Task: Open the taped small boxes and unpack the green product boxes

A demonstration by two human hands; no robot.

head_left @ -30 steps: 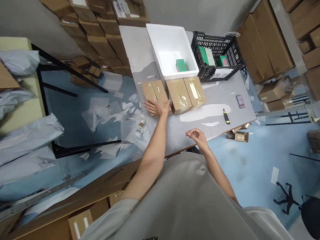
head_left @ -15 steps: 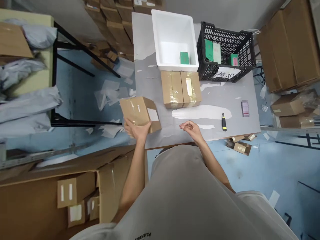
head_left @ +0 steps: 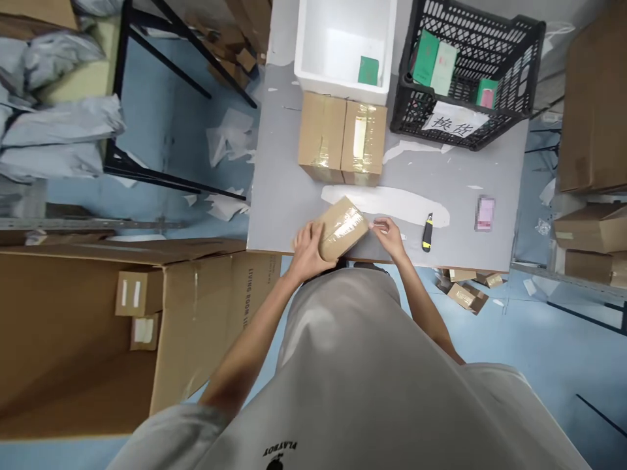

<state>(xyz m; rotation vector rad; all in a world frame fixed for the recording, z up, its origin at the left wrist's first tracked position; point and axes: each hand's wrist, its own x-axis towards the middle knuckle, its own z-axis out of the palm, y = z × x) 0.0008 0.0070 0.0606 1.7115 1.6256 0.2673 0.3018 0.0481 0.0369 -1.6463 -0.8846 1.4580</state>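
Note:
My left hand is wrapped round the near left end of a small brown cardboard box. Shiny clear tape runs over the box's top, and it is tilted at the table's front edge. My right hand is by the box's right corner, fingertips pinched together; whatever is between them is too small to make out. Right of that hand lies a black and yellow box cutter on the grey table. Two taped cardboard boxes stand side by side behind the held box.
A white foam bin with a green box stands at the back. Beside it is a black crate holding green boxes. A blurred pink item lies at the right. A large open carton stands at lower left.
My left hand has brought the box rightward and turned it, so its taped face shows. My right hand has come close to the box's corner. The view has shifted.

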